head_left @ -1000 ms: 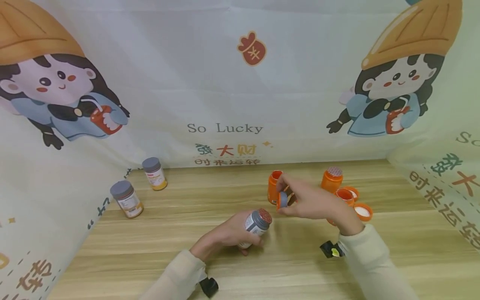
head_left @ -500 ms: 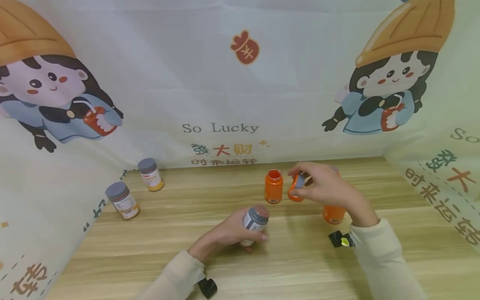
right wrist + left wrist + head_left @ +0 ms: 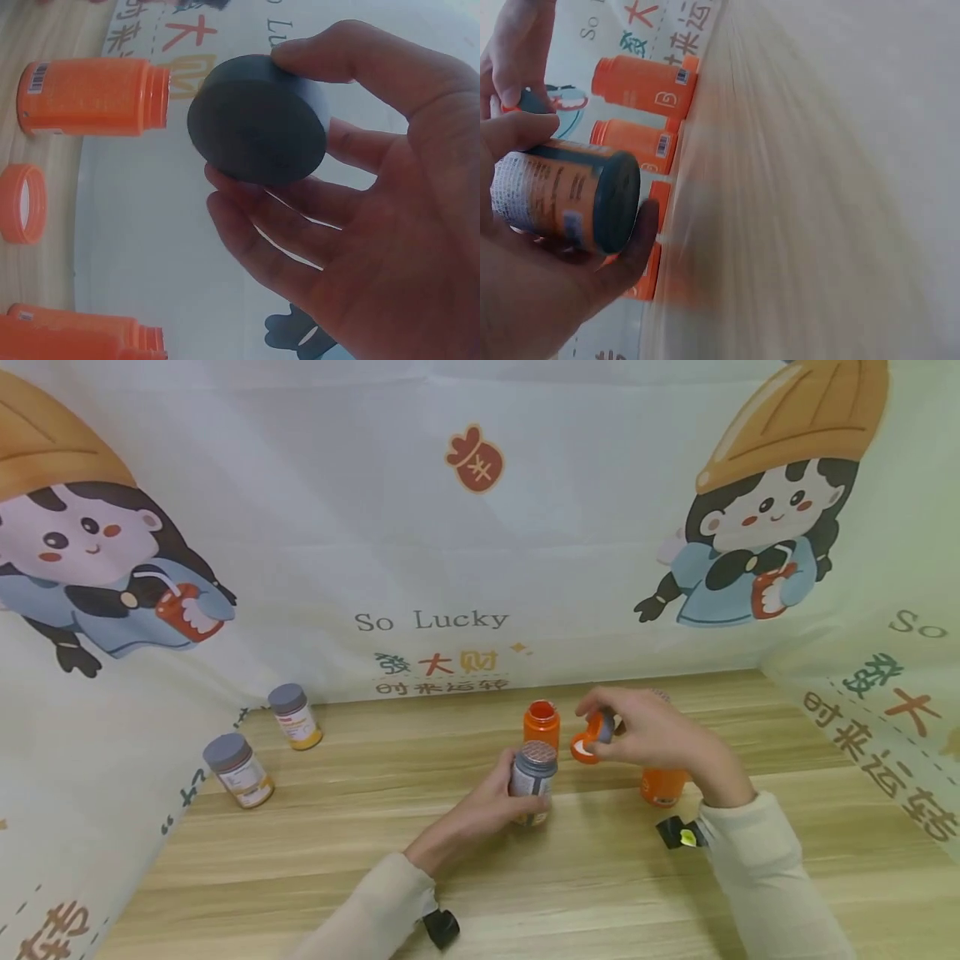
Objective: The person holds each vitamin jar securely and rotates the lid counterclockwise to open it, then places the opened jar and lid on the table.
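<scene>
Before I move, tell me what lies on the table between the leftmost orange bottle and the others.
An orange lid, seen in the right wrist view; the right hand nearby holds a grey lid.

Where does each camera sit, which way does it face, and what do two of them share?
Head: on the head, facing forward and down at the wooden table; left hand, right hand and both cream sleeves show.
Left wrist: on that wrist, image sideways, facing the gray-necked bottle in the left hand; right hand at upper left, orange bottles beyond.
Right wrist: on that wrist, also sideways, facing the gray lid in the right hand, the only hand clearly shown.
Head and left wrist share the gray-necked bottle.
</scene>
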